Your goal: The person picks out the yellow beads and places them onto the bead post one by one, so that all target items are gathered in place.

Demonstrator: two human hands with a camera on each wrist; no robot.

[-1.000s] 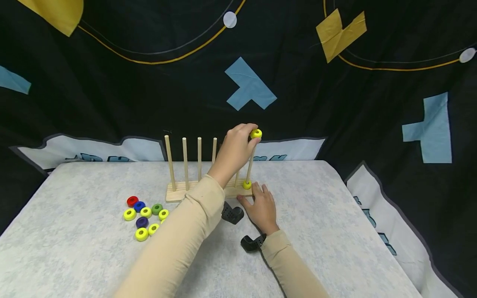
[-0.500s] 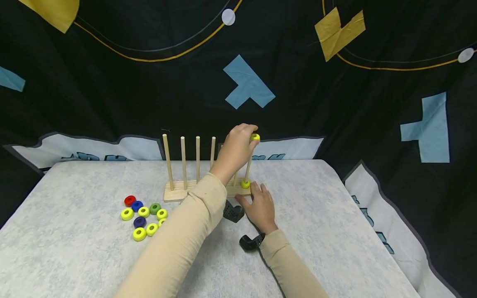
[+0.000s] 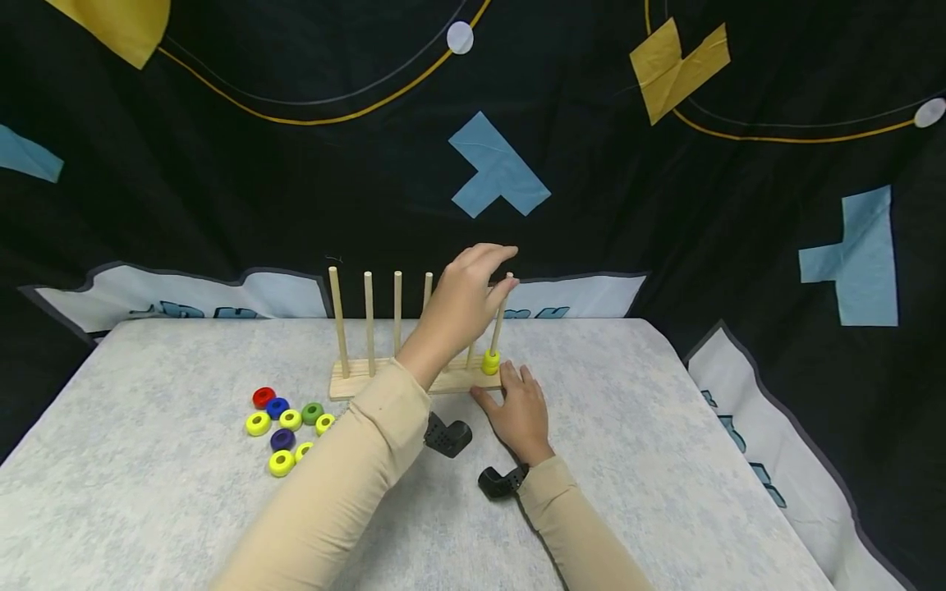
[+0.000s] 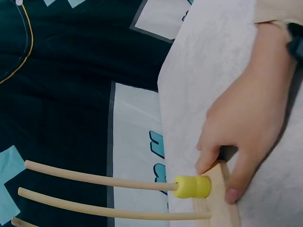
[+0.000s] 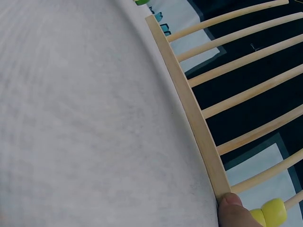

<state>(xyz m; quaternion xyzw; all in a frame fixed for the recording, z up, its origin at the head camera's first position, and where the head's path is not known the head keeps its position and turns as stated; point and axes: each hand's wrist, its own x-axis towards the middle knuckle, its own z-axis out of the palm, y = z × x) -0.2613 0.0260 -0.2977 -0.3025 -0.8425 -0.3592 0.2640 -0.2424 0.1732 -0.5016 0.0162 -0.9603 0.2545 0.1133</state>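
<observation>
Yellow rings [image 3: 491, 363], two of them, sit one on top of the other at the foot of the rightmost peg [image 3: 498, 327], low against the wooden base [image 3: 466, 381], as I see it on the head camera. Level with the top of that peg I have the left hand [image 3: 464, 294], thumb and fingers well parted, holding nothing; whether it touches the peg, I can't tell. At the base's right end the right hand [image 3: 521, 414] rests on the table [image 3: 628, 460], fingers fairly straight and spread, thumb at the front edge. Off to the left lie loose rings: a red ring [image 3: 263, 404], a blue ring [image 3: 277, 414], a green ring [image 3: 312, 421], a purple ring [image 3: 282, 447] and several loose yellow ones [image 3: 281, 471], some beside the left sleeve [image 3: 325, 492].

My left wrist camera shows the stacked pair side-on, touching each other, with the right hand's thumb and a finger set apart at the end of the base.

From the right wrist, I get the base running slantwise with seven pegs, the right thumb [image 5: 232, 201] against its near end, just beside the stacked pair.
</observation>
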